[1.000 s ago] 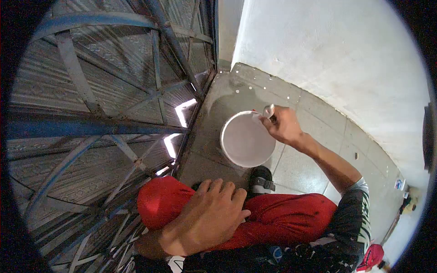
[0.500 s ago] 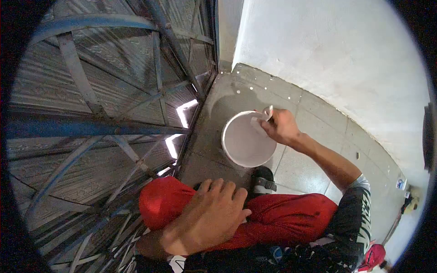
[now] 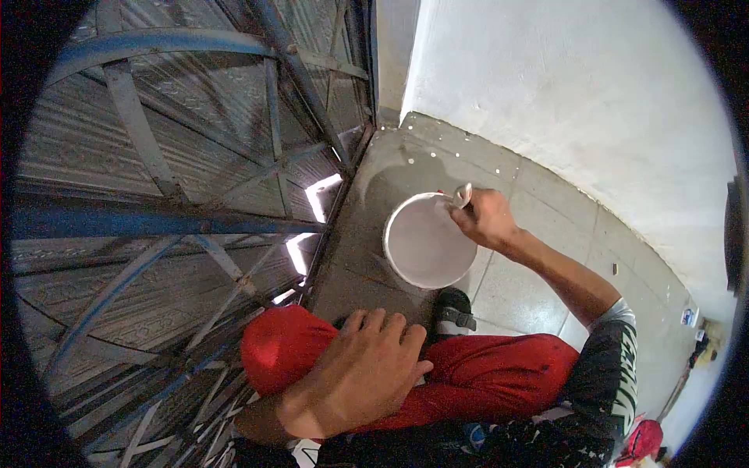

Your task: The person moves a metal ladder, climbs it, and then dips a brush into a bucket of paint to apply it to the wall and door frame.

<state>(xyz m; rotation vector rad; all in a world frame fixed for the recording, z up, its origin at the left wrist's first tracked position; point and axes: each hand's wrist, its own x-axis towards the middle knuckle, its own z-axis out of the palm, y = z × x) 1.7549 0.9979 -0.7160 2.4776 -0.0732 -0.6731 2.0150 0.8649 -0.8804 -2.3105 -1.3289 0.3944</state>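
Observation:
My right hand (image 3: 490, 221) is closed around the pale handle of what looks like a paintbrush (image 3: 463, 195), held over the rim of a round white bucket (image 3: 392, 261). The brush's lower end is down inside the bucket and hard to make out. Whitish liquid, looking like paint, fills the bucket's inside, and the bucket stands on the tiled floor in front of my foot. My left hand (image 3: 359, 382) lies over my red-trousered left knee, back up, fingers slightly apart, holding nothing.
A metal gate (image 3: 172, 222) with blue and grey bars rises close on the left. A white wall (image 3: 562, 86) runs along the far and right side. White drops dot the grey tiles (image 3: 499, 179). My shoe (image 3: 454, 312) is just behind the bucket. Various items lie far right.
The brush has dropped lower into the bucket, with less of its pale lower part showing. My right hand has barely shifted. My left hand stays on the knee.

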